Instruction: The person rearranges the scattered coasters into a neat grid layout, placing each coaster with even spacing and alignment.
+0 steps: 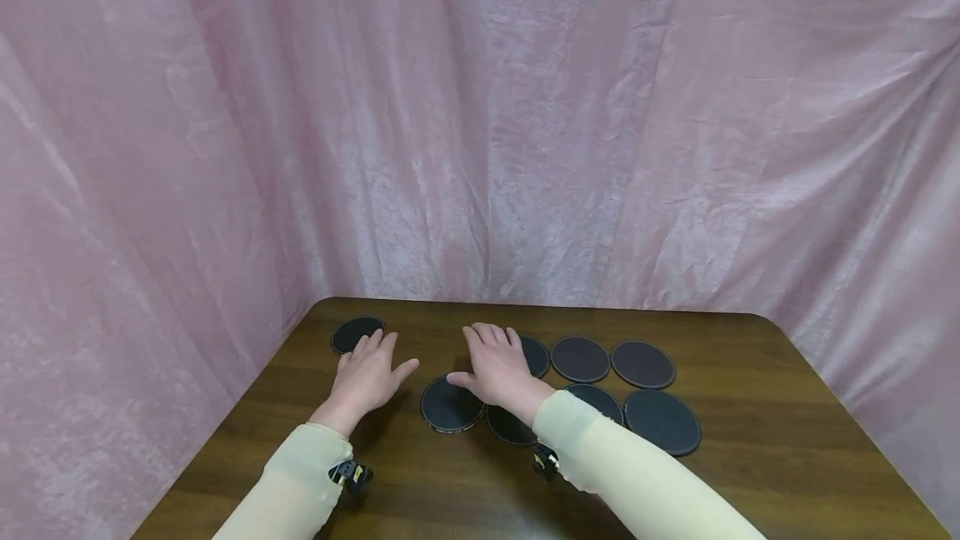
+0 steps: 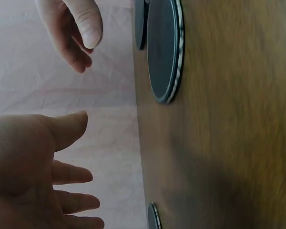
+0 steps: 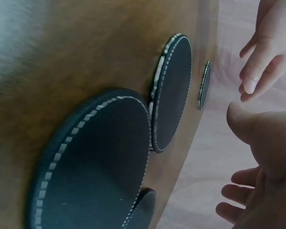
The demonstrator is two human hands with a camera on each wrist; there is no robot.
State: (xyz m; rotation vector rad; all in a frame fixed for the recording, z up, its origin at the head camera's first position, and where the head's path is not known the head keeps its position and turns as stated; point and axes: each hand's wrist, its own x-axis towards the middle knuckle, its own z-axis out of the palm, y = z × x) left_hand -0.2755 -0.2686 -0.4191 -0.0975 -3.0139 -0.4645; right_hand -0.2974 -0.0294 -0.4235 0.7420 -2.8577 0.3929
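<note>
Several round black coasters with pale stitching along their edges lie flat on a wooden table. My left hand (image 1: 366,377) hovers with spread fingers just in front of the lone far-left coaster (image 1: 357,333), overlapping its edge in the head view. Over the group to the right, my right hand (image 1: 497,369) is held palm down with nothing in it. Its thumb overlaps the leftmost coaster of that group (image 1: 452,407), and the hand and wrist partly hide a front coaster (image 1: 512,427) and a back one (image 1: 535,356). In the left wrist view, the left palm (image 2: 24,157) is bare.
More coasters sit to the right in two rows: two at the back (image 1: 580,359) (image 1: 642,365) and two in front, one (image 1: 597,400) partly behind the right sleeve, the other (image 1: 663,422) at the end. A pink curtain (image 1: 480,123) hangs behind the wooden table (image 1: 795,457).
</note>
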